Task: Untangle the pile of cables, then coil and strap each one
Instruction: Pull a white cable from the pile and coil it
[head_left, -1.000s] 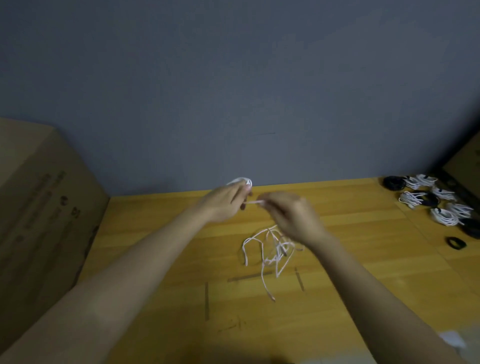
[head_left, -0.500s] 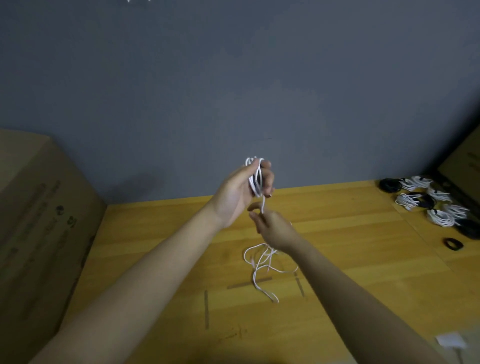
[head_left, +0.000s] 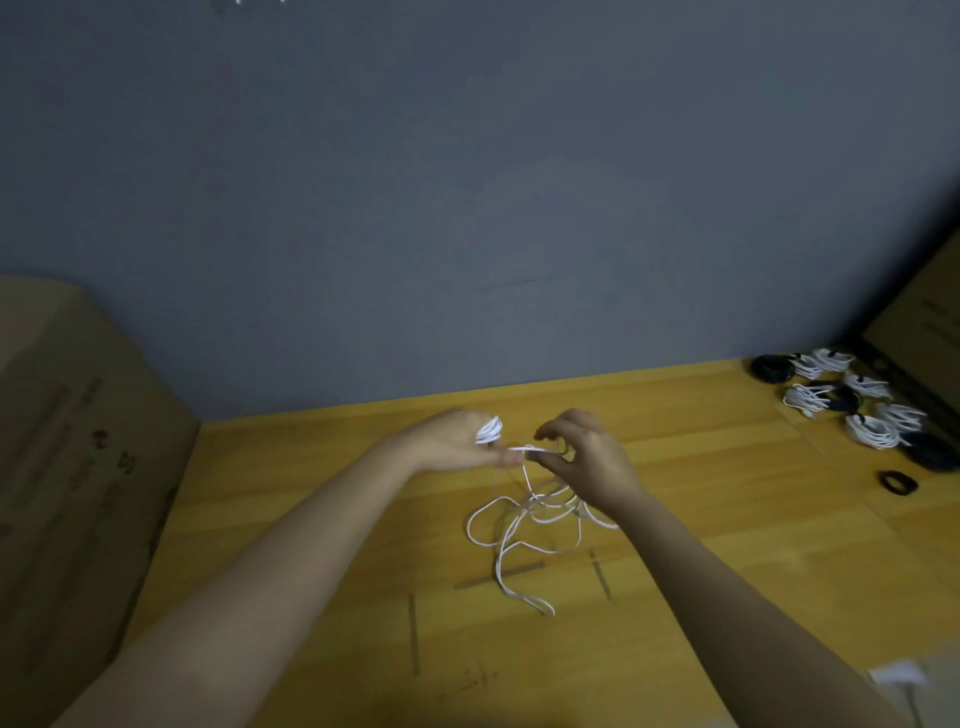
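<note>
L hand gripping, R hand pinching

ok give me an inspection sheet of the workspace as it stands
surface: wooden table, dark marks near the front
job's things: white cable, partly wound, the rest loose on the table
clutter: finished coils, white and black, far right; black loop apart from them
hands: left hand holds the wound turns; right hand pinches the strand
cables: one still loose
surroundings: grey wall; cardboard box left
</note>
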